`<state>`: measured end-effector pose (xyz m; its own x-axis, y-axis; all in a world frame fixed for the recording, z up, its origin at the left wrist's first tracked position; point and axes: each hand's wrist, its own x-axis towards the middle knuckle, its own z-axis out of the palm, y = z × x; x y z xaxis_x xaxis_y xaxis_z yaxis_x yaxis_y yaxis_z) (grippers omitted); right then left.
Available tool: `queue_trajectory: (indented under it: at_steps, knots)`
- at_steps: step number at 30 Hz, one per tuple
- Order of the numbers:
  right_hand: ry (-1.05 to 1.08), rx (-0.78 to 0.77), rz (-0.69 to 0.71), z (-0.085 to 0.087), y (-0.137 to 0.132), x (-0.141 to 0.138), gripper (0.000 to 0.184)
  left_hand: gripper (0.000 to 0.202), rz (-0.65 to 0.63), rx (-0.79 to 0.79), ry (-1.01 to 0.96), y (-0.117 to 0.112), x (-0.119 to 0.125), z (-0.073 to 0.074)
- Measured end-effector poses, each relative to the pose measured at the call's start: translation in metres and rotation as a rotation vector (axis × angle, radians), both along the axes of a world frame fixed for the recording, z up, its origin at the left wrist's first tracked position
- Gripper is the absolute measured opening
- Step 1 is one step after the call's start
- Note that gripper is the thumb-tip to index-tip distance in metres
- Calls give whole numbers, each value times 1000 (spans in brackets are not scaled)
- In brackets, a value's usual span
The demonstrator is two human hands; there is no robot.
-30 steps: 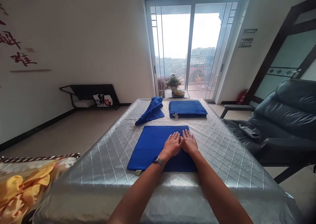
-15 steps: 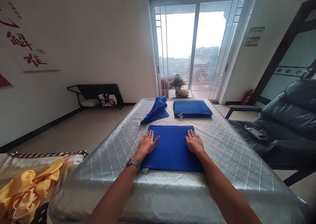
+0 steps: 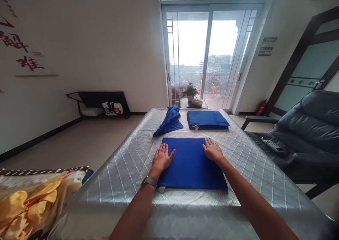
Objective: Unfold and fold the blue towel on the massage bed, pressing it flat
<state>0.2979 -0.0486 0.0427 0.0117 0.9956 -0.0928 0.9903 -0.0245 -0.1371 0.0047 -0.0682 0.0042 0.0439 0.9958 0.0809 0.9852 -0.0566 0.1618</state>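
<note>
Touching blue cloth [image 3: 192,167] underneath w/ L hand [image 3: 160,158] at its L edge, R hand [image 3: 213,150] at R, both spread flat.

Left fingers [image 3: 163,148] and right fingers [image 3: 209,143] (earlier together) parted.

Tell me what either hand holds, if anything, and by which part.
Nothing is held: the left hand and right hand lie flat on the blue cloth, near its side edges.
</note>
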Motion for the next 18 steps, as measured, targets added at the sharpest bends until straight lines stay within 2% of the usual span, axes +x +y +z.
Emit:
queue_trajectory:
  at_steps: [5, 11, 16, 18]
  knots:
    - [9, 37, 3, -8, 19, 0, 69, 93, -4, 18, -8, 2, -2, -4]
    - [28, 43, 0, -22, 24, 5, 70, 92, -33, -5, -40, 9, -10, -9]
    - [54, 54, -1, -23, 25, 5, 70, 87, -3, 75, -20, 5, -10, 0]
    - [69, 61, -4, -23, 25, 4, 70, 82, -62, 106, -18, -1, 1, 5]
